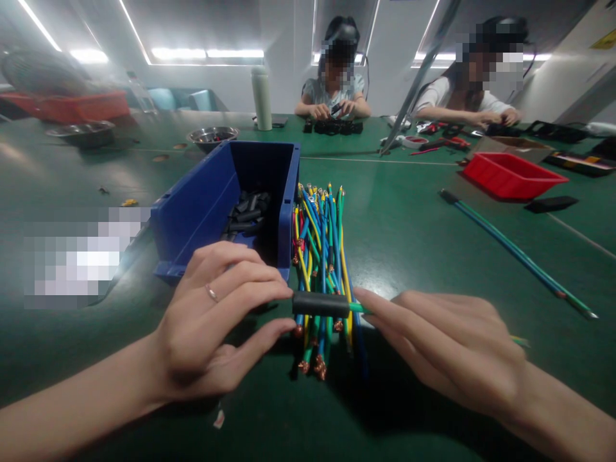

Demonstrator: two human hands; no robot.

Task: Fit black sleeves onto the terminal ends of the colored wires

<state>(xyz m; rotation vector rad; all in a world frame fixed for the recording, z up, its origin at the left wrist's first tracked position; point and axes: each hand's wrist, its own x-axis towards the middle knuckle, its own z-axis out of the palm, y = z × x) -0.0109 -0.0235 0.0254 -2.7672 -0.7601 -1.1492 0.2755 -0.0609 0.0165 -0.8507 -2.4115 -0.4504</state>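
Left hand (pixel 216 321) with thumb and fingers parted at a black tubular sleeve's (pixel 320 303) near end, right hand (pixel 447 340) pinching a thin green wire (pixel 357 308) at the other end, sleeve above multicoloured copper-ended wires (pixel 324 256) beside a blue plastic bin (pixel 197 199).

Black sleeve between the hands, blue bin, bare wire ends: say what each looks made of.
Black sleeve: probably rubber or soft plastic, matte, showing no metallic glint.
Blue bin: likely moulded plastic, satin, judging by its even colour and smooth walls.
Bare wire ends: seemingly copper, metallic, from their reddish-orange frayed strands.
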